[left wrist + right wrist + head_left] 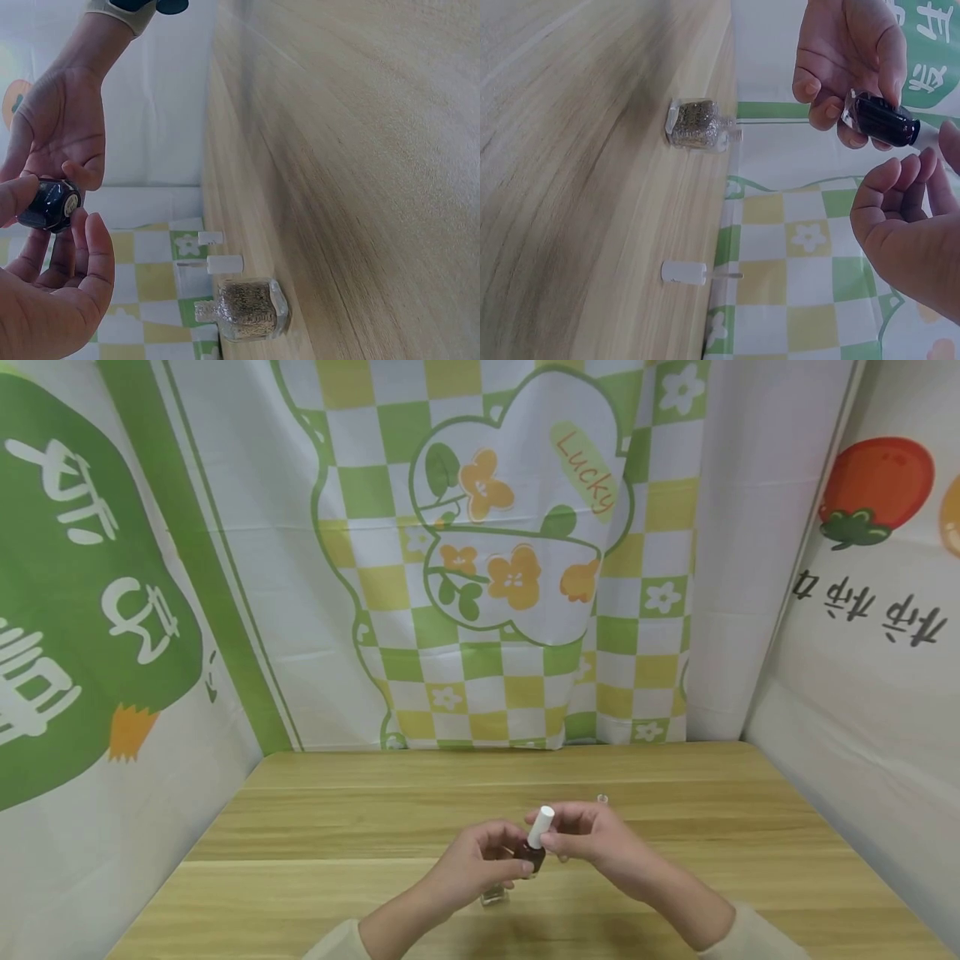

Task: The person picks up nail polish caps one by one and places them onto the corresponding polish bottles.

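Note:
My left hand (480,864) holds a small nail polish bottle (530,857) with dark polish by its glass body, slightly tilted above the table. With thumb and fingers, my right hand (596,843) pinches the bottle's white cap (542,827), which sits on the neck. Below the hands, a square glitter polish bottle (696,124) stands uncapped on the table, partly covered by my left hand in the head view. A white brush cap (684,272) stands on its end with the brush pointing up. The left wrist view shows a second white cap (211,238) beyond it.
The wood-grain table (337,810) reaches back to a hanging cloth (510,677) with green and yellow checks. Printed cloths stand along the left (75,610) and right (870,693) sides.

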`<state>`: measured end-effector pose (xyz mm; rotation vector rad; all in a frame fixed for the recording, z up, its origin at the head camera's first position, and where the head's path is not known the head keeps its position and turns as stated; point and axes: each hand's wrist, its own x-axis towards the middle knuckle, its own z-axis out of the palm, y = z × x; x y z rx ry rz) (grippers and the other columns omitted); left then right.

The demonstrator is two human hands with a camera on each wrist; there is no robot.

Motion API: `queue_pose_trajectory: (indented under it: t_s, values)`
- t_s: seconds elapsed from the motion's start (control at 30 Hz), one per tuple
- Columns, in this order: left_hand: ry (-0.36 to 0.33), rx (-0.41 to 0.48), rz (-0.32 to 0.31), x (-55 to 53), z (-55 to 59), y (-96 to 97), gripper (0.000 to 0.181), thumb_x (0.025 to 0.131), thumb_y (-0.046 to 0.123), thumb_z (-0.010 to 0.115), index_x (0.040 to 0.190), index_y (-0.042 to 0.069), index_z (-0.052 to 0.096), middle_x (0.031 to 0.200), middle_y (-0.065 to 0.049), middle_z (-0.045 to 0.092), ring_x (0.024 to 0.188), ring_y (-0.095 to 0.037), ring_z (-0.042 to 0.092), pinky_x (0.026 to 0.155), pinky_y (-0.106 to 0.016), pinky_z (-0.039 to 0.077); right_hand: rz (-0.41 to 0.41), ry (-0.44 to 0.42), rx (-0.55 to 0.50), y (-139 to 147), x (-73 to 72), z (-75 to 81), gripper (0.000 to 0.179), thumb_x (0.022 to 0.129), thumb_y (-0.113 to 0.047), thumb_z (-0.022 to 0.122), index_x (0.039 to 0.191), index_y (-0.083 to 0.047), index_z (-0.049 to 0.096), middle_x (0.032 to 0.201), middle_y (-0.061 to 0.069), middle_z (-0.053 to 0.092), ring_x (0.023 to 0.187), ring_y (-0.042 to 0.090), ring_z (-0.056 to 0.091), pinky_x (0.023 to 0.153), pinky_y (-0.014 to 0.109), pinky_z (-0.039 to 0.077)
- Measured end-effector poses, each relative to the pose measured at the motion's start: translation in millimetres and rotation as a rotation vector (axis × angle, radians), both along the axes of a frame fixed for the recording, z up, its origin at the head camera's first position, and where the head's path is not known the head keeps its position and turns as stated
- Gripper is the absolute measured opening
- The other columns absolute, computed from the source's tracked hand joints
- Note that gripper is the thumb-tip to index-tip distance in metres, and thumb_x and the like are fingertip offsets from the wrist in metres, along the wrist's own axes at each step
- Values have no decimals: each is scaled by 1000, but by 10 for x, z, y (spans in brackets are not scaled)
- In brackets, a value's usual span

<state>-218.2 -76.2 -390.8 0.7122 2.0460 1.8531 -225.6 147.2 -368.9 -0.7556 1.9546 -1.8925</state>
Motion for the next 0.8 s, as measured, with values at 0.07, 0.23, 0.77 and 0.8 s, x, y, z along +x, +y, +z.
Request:
queue_pose_trajectory:
  t_s: [0.07, 0.23, 0.77, 0.8]
  values:
    - [3, 0, 0, -1, 3, -1, 25, 88, 13, 70, 110, 2, 65, 103, -6, 66, 86, -19, 61, 72, -32, 54, -11, -12, 2, -13, 8, 4, 29, 94, -13, 65, 119, 0, 64, 113, 7, 66, 89, 15, 54, 74, 25, 46]
    - [3, 3, -1, 0, 13, -4, 26, 89, 12, 69, 111, 0, 64, 102, -5, 66, 85, -17, 61, 71, -29, 53, -55, -41, 26, -45, 24, 7, 26, 93, -16, 66, 115, -1, 64, 107, 5, 65, 89, 16, 53, 75, 26, 46]
    - [-13, 8, 12, 4, 3, 20, 26, 88, 9, 69, 112, 0, 64, 102, -5, 67, 87, -18, 62, 73, -33, 55, -159, -78, 5, -132, 42, -41, 18, 88, -17, 72, 96, -5, 60, 89, 3, 61, 81, 14, 54, 69, 24, 47]
    - [-14, 10, 12, 5, 5, 20, 26, 89, 9, 69, 112, 0, 64, 102, -4, 67, 87, -17, 62, 73, -33, 55, -157, -75, 8, -131, 42, -38, 20, 88, -17, 72, 98, -4, 60, 90, 3, 61, 81, 15, 54, 70, 24, 47]
